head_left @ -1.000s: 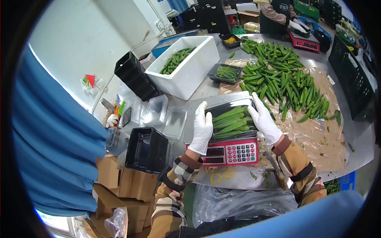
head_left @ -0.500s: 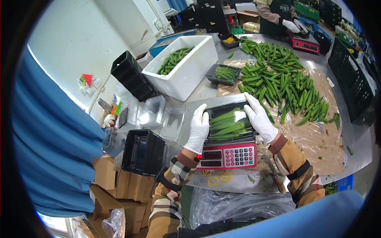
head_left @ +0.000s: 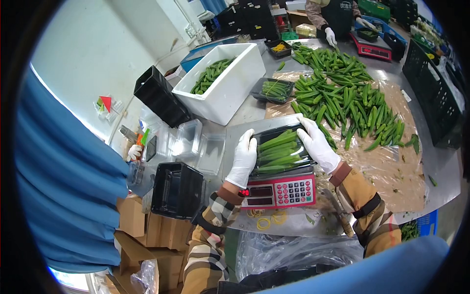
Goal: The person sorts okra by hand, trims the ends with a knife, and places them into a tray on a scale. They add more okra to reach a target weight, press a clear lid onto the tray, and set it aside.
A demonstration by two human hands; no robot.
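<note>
Between my hands is a black tray of okra (head_left: 280, 153), with a shiny clear cover over the pods. It is on the metal plate of a red and white scale (head_left: 296, 191) whose red display is lit. My left hand (head_left: 243, 158), in a white glove, grips the tray's left side. On the right side, my gloved right hand (head_left: 317, 144) curls its fingers over the edge. Yellow rubber bands (head_left: 264, 223) lie in front of the scale, and a knife (head_left: 341, 215) is near my right wrist.
Loose okra (head_left: 350, 105) is heaped across the table beyond my right hand. A white foam box (head_left: 223, 103) of okra, a packed okra tray (head_left: 274, 91), stacked black trays (head_left: 176, 188) and clear lids (head_left: 210, 152) stand leftward. Another person (head_left: 338, 19) works at a second scale (head_left: 372, 49).
The glare on the cover has shrunk, and the okra shows more clearly. My hands stay on the tray. The other person's hands have moved apart, one toward the okra heap.
</note>
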